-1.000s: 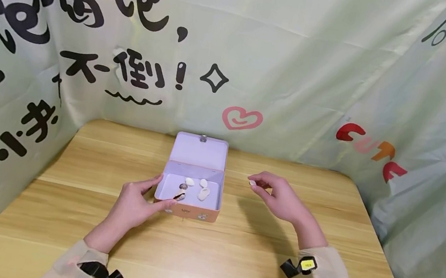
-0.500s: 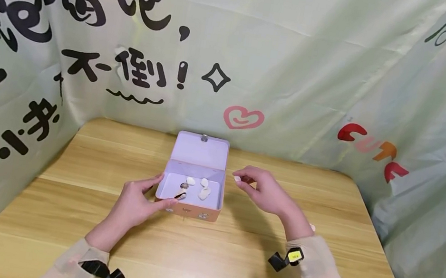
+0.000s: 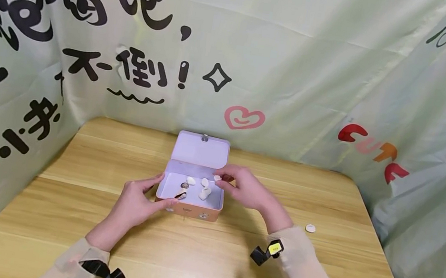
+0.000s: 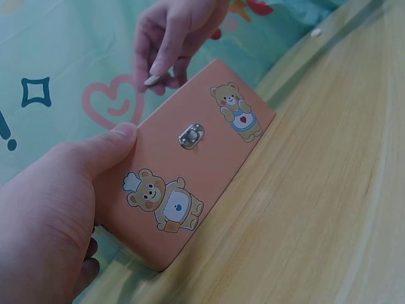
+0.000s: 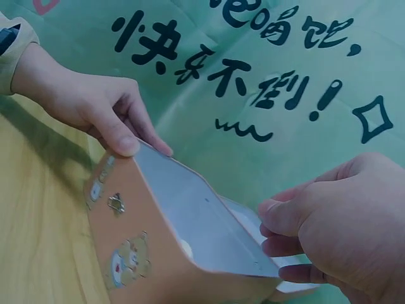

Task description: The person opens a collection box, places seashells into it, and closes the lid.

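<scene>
A lidded tin box point(image 3: 194, 212), lilac inside and orange with printed bears outside, stands on the table with its lid point(image 3: 201, 149) raised. Several small seashells lie in it, white ones point(image 3: 205, 193) and a brown one point(image 3: 184, 185). My left hand point(image 3: 134, 202) grips the box's left end, thumb on the front wall; its other fingers are partly hidden. Over the box's right rim, my right hand point(image 3: 246, 189) pinches a small white shell point(image 4: 152, 80) between thumb and fingers. In the right wrist view that shell is hidden behind the right hand point(image 5: 342, 228).
Another white shell point(image 3: 310, 228) lies on the wooden table point(image 3: 187, 263) to the right, beside the right forearm. A printed cloth point(image 3: 302, 74) hangs behind and along both sides of the table.
My right hand has moved left with the white shell, from beside the box to over its right rim. The shell on the table has come out from behind the forearm. My left hand stays put.
</scene>
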Demonstrator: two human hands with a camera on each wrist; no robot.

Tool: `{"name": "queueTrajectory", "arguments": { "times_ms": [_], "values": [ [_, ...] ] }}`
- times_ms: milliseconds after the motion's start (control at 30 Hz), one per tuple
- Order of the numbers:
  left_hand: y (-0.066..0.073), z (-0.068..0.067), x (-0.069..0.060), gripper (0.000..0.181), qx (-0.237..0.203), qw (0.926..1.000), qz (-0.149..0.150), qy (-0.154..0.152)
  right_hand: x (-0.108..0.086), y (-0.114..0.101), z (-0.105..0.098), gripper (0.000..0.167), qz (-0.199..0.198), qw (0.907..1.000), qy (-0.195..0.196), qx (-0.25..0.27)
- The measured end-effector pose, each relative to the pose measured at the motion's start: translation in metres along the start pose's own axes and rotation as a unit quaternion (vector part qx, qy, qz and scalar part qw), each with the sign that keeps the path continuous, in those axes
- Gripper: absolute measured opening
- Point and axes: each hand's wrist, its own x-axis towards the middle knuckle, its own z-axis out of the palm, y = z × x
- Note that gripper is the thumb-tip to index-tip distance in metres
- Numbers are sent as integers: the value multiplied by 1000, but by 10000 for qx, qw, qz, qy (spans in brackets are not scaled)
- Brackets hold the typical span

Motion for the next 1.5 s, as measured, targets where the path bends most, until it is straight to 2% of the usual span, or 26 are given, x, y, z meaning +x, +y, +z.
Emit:
{"name": "queueTrajectory", "arguments": {
  "times_ms": [167,367,867,1233,1500],
  "values": [
    [-1,0,0,88,19,10000,42,17,10,0,13,22,-109,9999,-115,46],
    [-2,1,0,89,38,10000,58,39,21,1,28,22,-39,9996,-260,77],
    [-1,4,1,83,36,9999,133,39,37,1,42,21,158,9980,-571,-202],
    [-2,4,0,83,12,9996,260,88,37,1,44,24,170,9974,-590,-378],
    [-1,2,0,82,13,9999,115,92,24,-7,28,27,-44,9996,-275,-46]
  ]
}}
